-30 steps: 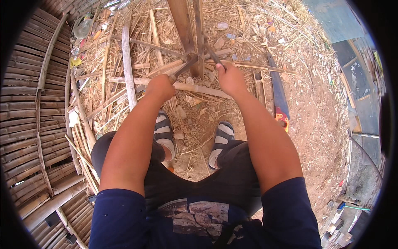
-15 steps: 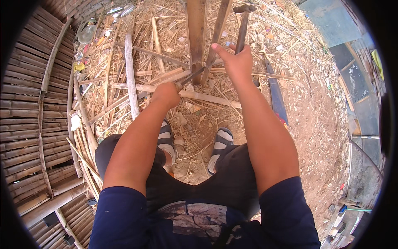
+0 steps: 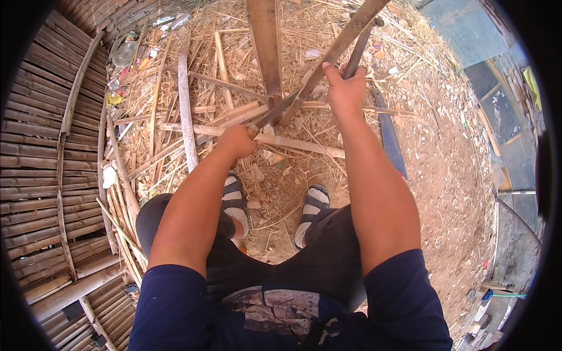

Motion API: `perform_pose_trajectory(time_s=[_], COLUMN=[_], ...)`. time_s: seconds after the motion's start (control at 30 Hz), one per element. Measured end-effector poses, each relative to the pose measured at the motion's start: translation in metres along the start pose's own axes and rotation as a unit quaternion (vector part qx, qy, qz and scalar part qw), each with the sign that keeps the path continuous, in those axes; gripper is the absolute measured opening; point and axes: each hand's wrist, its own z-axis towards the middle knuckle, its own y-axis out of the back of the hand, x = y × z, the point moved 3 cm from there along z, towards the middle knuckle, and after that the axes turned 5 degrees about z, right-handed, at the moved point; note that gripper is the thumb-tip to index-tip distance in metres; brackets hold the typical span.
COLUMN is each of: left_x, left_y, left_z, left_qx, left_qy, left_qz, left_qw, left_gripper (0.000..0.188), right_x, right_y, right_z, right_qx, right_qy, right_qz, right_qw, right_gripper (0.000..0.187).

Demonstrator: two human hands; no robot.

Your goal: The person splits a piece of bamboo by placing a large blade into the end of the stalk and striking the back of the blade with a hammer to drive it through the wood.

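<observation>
My left hand [image 3: 236, 142] is closed round the handle of a knife with a long dark blade [image 3: 280, 110]. The blade slants up to the right, its far part between two lengths of split bamboo near their lower ends. One, the upright bamboo length [image 3: 264, 52], rises on the left; the other, a bamboo strip [image 3: 346, 36], leans away to the right. My right hand [image 3: 346, 96] is closed round a hammer [image 3: 359, 51], head upward. The right thumb lies against the leaning strip, and the hammer's head is partly hidden behind that strip.
Split bamboo pieces [image 3: 187, 114] and straw litter the ground around my sandalled feet. A long flat blue tool [image 3: 391, 143] lies right of my right forearm. A bamboo slat wall [image 3: 44, 158] stands left; grey-blue panels [image 3: 468, 32] stand at the far right.
The right-hand strip has tilted further right, widening the gap from the upright length. My right hand and the hammer have shifted right. The knife blade reaches further up between the pieces.
</observation>
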Motion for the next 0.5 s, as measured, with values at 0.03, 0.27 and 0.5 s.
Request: perform_pose_trajectory(time_s=[0.03, 0.27, 0.5], left_x=[0.0, 0.0, -0.005], left_y=[-0.001, -0.006, 0.01], left_z=[0.001, 0.005, 0.0], left_qx=[0.003, -0.015, -0.019], left_qy=[0.004, 0.028, 0.048], left_qz=[-0.001, 0.016, 0.048], left_qw=[1.0, 0.999, 0.998], left_gripper=[0.058, 0.056, 0.042], right_x=[0.001, 0.005, -0.014], right_y=[0.001, 0.003, 0.012], right_z=[-0.001, 0.001, 0.005], right_qx=[-0.003, 0.035, -0.017], right_qy=[-0.004, -0.036, -0.014], right_qz=[0.003, -0.015, -0.141], right_qw=[1.0, 0.999, 0.99], right_gripper=[0.049, 0.048, 0.043])
